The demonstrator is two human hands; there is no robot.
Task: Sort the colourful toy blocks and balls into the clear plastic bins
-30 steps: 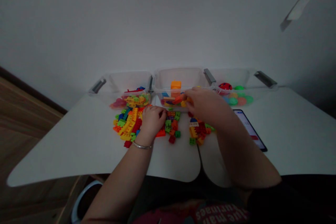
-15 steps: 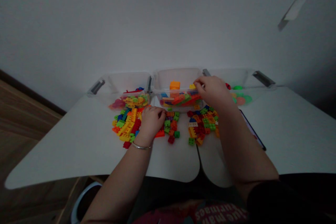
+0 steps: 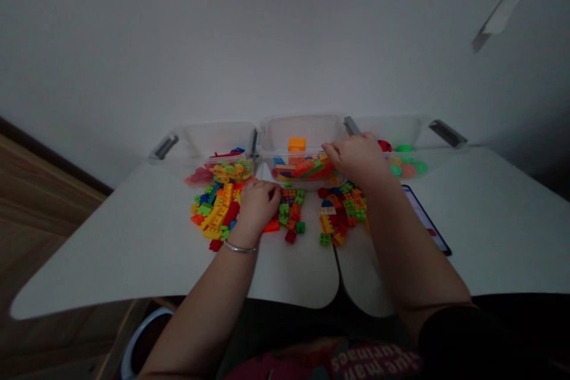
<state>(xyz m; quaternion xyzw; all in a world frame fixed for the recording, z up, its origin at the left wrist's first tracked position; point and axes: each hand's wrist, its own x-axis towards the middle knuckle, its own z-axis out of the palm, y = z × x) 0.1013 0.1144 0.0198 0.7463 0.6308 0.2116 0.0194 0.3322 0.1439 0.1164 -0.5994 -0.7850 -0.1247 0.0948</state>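
Observation:
My left hand, with a bracelet at the wrist, rests on the left heap of toy building bricks. Its fingers are curled down, and whatever is under them is hidden. My right hand is over the right front rim of the middle clear plastic bin. No brick shows at its fingertips, which appear slightly apart. Inside that bin lie orange, red, green and blue pieces, with an orange block on top. A second heap of bricks lies below my right hand.
A left clear bin holds yellow, red and blue pieces. The right clear bin has green and orange round pieces and something red. A phone lies right of my forearm. A gap divides the white tabletop at the front.
The yellow brick pinched in my right hand has been let go over the middle bin and no longer shows there. My right hand has dipped slightly leftward. My left hand stays put.

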